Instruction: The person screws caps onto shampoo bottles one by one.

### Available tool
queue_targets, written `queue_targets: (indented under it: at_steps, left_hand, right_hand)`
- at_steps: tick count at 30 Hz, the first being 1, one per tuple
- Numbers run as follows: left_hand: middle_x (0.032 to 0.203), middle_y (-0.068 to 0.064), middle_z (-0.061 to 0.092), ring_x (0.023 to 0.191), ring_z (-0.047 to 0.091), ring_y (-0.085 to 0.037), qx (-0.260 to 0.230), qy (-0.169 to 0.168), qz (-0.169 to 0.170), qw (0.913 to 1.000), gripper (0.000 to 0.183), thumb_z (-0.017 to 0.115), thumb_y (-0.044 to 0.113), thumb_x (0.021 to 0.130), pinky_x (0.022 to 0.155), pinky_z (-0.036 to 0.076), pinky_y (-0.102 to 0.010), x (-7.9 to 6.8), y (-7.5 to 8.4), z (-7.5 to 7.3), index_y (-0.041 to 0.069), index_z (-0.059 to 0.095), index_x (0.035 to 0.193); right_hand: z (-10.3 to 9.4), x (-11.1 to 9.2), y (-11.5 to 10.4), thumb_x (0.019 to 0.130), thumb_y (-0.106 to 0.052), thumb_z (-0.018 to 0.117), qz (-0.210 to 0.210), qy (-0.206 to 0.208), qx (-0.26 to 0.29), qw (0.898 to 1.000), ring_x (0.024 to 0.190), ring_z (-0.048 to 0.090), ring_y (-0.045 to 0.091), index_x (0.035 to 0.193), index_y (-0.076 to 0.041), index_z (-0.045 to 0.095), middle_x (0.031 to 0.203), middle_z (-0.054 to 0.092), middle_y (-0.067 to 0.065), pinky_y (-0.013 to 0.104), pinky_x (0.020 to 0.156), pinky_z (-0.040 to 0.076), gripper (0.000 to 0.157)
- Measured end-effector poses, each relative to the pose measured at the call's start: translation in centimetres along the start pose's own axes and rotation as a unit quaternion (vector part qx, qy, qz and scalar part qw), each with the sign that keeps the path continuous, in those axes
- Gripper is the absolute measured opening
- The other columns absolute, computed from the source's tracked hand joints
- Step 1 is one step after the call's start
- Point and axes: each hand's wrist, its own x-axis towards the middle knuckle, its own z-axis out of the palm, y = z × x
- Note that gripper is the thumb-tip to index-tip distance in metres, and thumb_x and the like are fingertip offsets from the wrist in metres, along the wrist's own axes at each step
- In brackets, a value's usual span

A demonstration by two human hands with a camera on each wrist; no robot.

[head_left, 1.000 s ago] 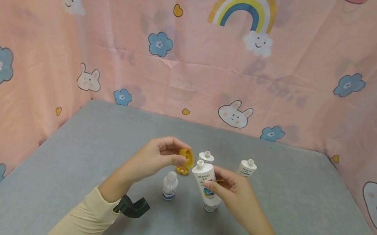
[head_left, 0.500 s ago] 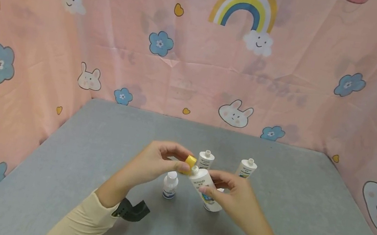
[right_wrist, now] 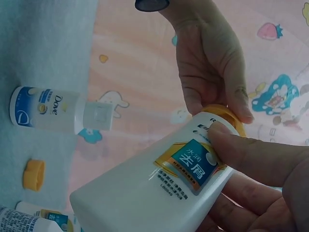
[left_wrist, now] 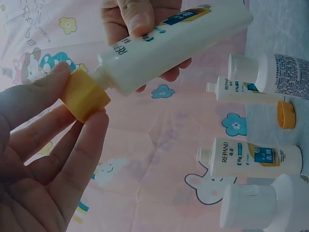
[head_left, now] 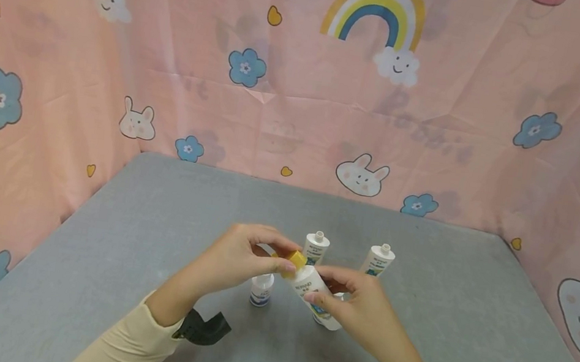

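In the head view my left hand (head_left: 240, 260) pinches a yellow bottle cap (head_left: 298, 261) between thumb and fingertips. My right hand (head_left: 364, 306) grips a white shampoo bottle (head_left: 315, 290), thumb across its front label. The bottle leans, its neck pointing up and left toward the cap. The left wrist view has the cap (left_wrist: 86, 96) over the end of the bottle's neck (left_wrist: 101, 77), with part of the neck showing below it. In the right wrist view the bottle's label (right_wrist: 190, 164) faces the camera, and the cap (right_wrist: 224, 116) sits behind its shoulder.
Two uncapped shampoo bottles stand behind the hands, one at the middle (head_left: 316, 246) and one farther right (head_left: 381, 259). A small white-capped Dove bottle (right_wrist: 53, 110) stands near the left hand. Another white-capped bottle (left_wrist: 263, 72) and a loose yellow cap (left_wrist: 286, 115) are on the table.
My left hand has turned the yellow cap over and brought it down and right onto the bottle's neck. My right hand has tilted the bottle further left toward the cap.
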Motion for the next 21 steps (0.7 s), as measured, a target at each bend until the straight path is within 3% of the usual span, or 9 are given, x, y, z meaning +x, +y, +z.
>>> queue_targets:
  at_steps: [14,21]
  left_hand:
    - [0.096,0.002,0.074,0.088,0.064,-0.007,0.058,0.008,0.011,0.9982,0.024,0.080,0.019,0.084,0.078,0.057,-0.022,-0.11,0.21,0.71,0.012,0.077,0.107]
    - [0.102,-0.001,0.075,0.091,0.066,-0.008,0.054,0.000,0.030,0.9981,0.025,0.080,0.015,0.084,0.082,0.057,-0.022,-0.22,0.36,0.65,0.009,0.077,0.108]
  right_hand:
    - [-0.05,-0.01,0.08,0.090,-0.023,0.073,-0.002,-0.029,-0.016,0.999,0.091,0.068,0.015,0.119,-0.007,0.071,0.109,0.074,0.006,0.025,0.074,0.057,0.034]
    - [-0.37,0.09,0.17,0.092,-0.026,0.070,-0.009,-0.046,-0.008,0.999,0.093,0.067,0.013,0.121,-0.005,0.070,0.110,0.074,0.007,0.025,0.074,0.057,0.035]
